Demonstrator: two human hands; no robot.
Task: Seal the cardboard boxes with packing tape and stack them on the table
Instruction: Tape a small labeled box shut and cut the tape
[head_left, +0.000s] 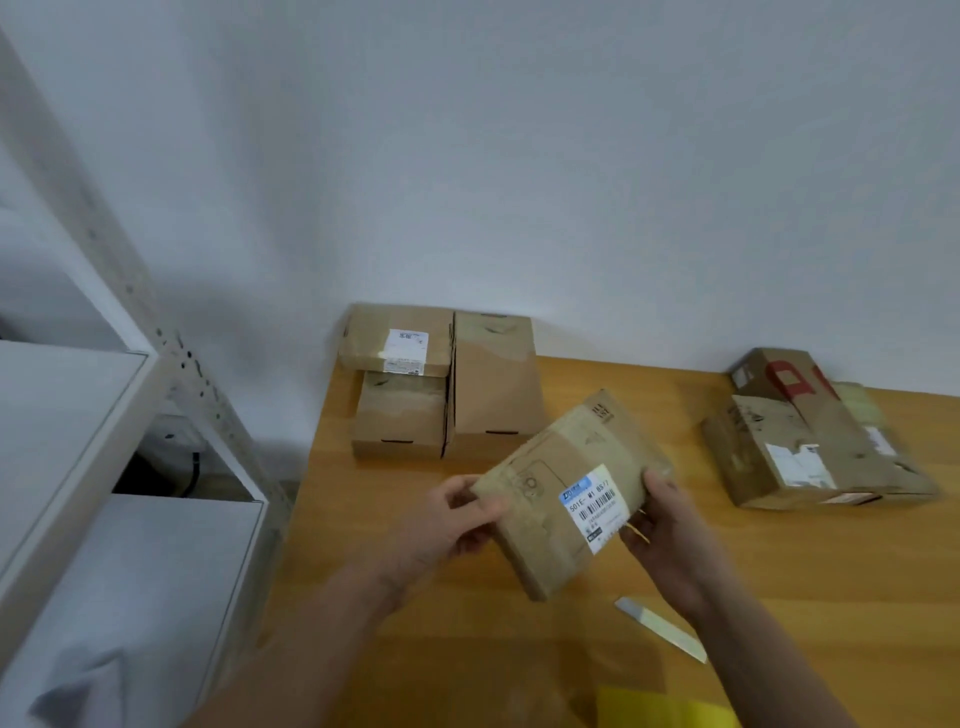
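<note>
Quite a bit was blurred or cut off here, tbh. The yellow thing (665, 709) at 6 o'clock was chopped by the bottom edge and couldn't be identified. The pale flat strip (660, 629) lying at 5 o'clock might have been a blade or a scrap of backing; it couldn't be told. The white-and-blue label on the held box (545, 519) was only partly readable, and the box's underside was hidden.

That box was held tilted over the tabletop (810, 597), about mid-view. It was clasped at both ends: the left grip (457, 525) was curled round its 9 o'clock corner, thumb on top, and the right grip (670, 525) was wrapped round its 3 o'clock edge.

The tabletop's left edge was seen running from 11 down to 7 o'clock, close beside the left forearm. Bare wood was showing towards 3 and 4 o'clock.

At 11 o'clock, against the wall (519, 156), a small labelled box (397, 340) was stacked on a lower box (400, 415), with a taller box (493, 379) touching them. At 2 o'clock a red-printed box (779, 374) was set against a battered box (810, 457). A white shelf unit (78, 415) was standing at 9 o'clock, off the tabletop.
</note>
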